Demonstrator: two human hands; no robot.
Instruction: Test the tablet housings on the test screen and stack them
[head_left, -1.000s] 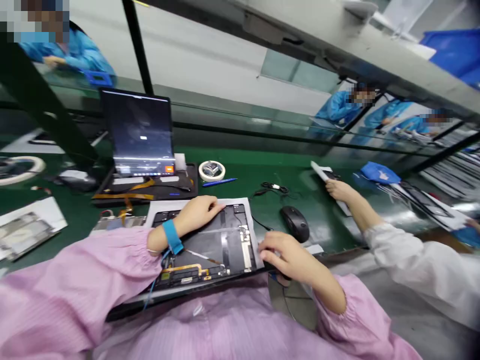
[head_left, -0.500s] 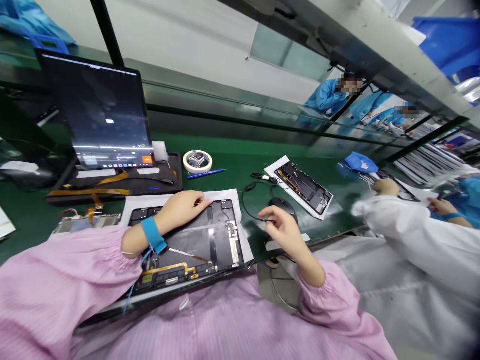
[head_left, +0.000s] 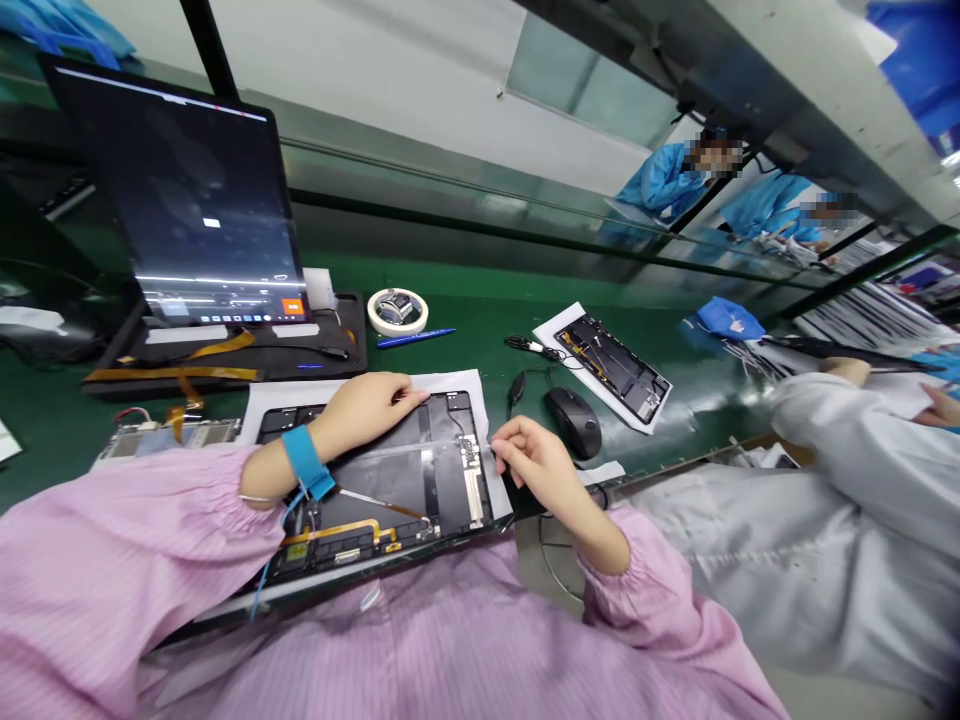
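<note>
An opened tablet (head_left: 420, 480) with black inner parts and orange flex cables lies on white paper at the bench's near edge. My left hand (head_left: 367, 405) rests on its upper half, fingers curled loosely and pressing down; a blue wrist strap circles that wrist. My right hand (head_left: 529, 465) is at the tablet's right edge, fingers pinched together near a white connector strip (head_left: 474, 480). Whatever the pinch holds is too small to make out. A black mouse (head_left: 574, 422) sits just right of that hand.
A lit upright screen (head_left: 195, 210) stands on a black fixture (head_left: 225, 355) at back left, with a tape roll (head_left: 397, 311) and blue pen (head_left: 412, 338) beside it. Another opened tablet (head_left: 611, 368) lies on paper at right. A co-worker's white sleeve (head_left: 832, 450) reaches in from the right.
My right hand has moved from the mouse leftward to the tablet's right edge. The co-worker's arm drew back to the right, having laid a second opened tablet on the bench. My left hand stayed put.
</note>
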